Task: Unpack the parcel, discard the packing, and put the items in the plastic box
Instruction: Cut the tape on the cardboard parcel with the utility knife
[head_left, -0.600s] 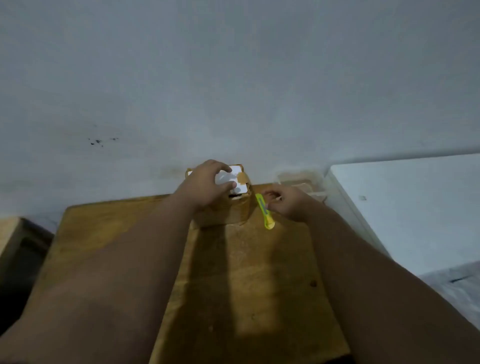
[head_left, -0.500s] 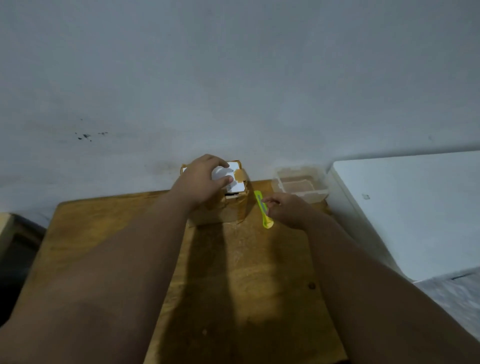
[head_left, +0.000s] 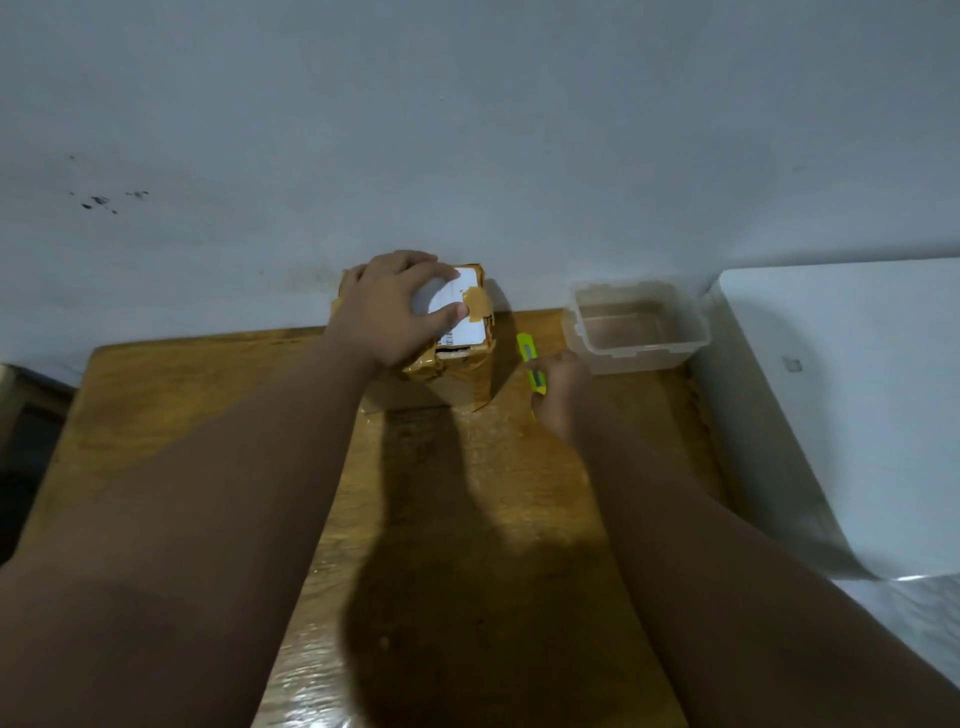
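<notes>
A taped brown parcel (head_left: 462, 379) stood upright at the far edge of the wooden bench (head_left: 519, 493), close to the wall, sealed and w/ a white label on top. The left hand (head_left: 395, 312) held it from above, fingers curled over the far side, thumb pressed on the label. The right hand (head_left: 563, 400) sat just right of the parcel, its grip closed round the lower end of a yellow-green cutter (head_left: 527, 356). The tool's long axis ran away from the person toward the wall, tip leaning slightly left, and its free end lay in the gap between parcel and plastic box (head_left: 636, 358). So the parcel lay left of the cutter grip, near but not touching. Any cut would likely call for a swing left, up to the taped top. Whether the blade was out could not be told. The box sat to the right hand's far right, nothing visible inside. Count: 1 parcel, 1 cutter, 1 box, 2 hands. The right hand was nearer the box; unpacking looked barely begun.
</notes>
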